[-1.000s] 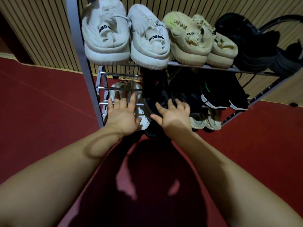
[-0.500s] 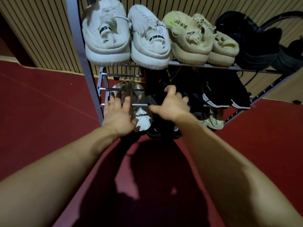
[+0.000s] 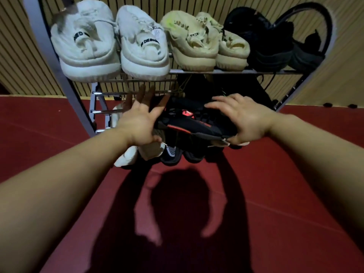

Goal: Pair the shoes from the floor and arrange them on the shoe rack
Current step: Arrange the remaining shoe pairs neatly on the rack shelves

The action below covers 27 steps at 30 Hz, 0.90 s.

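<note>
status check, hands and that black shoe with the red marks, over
Right hand gripping black-and-red shoe in front of rack's lower shelves. Left hand open, fingers spread, beside shoe's left end. Top shelf full, three pairs.

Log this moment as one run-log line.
right hand grips black-and-red shoe | left hand open beside it | top shelf: three pairs

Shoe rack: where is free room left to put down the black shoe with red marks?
The top shelf is crowded: white pair, cream pair, black pair. Bare bars show at the left, behind the open left hand. The right hand holds the black shoe.
</note>
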Tool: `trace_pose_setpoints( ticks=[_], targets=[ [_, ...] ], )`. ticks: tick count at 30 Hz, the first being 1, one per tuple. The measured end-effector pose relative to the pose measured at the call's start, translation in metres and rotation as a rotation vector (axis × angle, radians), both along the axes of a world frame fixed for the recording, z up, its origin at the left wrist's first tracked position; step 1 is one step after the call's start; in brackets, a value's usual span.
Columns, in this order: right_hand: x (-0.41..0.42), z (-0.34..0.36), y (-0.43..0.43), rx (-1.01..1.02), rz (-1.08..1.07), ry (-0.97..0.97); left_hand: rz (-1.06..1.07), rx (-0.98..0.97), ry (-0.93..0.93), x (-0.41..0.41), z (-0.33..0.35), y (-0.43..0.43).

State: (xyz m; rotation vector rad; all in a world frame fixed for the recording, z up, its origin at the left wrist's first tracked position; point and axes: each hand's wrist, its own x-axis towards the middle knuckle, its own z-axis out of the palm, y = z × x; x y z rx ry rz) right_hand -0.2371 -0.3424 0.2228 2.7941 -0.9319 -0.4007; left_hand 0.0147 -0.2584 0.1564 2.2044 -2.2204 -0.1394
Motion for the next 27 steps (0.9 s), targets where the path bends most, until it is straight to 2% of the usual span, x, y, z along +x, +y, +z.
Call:
trace_pose_setpoints(
  ticks=[7,10,13,18,21,24,26,27],
  targets=[
    [0.029,-0.017,-0.017,0.125,-0.241,0.092,-0.086,0.101,0.206,0.022,0.01,-0.026],
    [0.043,-0.03,-0.015,0.198,-0.329,0.002,-0.055,0.097,0.292,0.025,0.001,-0.026],
    [0.046,-0.026,-0.017,0.165,-0.276,-0.046,0.021,0.053,0.31,0.024,0.002,-0.024],
    [0.016,-0.002,-0.021,0.012,-0.026,-0.104,-0.108,0.101,0.182,0.007,0.004,-0.01],
    [-0.003,-0.006,-0.028,-0.064,-0.001,-0.06,-0.12,0.114,0.293,-0.009,-0.013,-0.006],
    [-0.008,-0.021,-0.021,-0.151,-0.147,-0.146,-0.1,0.035,0.418,-0.019,-0.027,-0.002],
    [-0.005,-0.03,-0.004,-0.232,-0.368,-0.355,-0.063,-0.017,0.505,-0.027,-0.03,0.006],
    [-0.002,-0.039,0.006,-0.209,-0.514,-0.493,-0.023,-0.048,0.557,-0.032,-0.032,0.011]
  ],
)
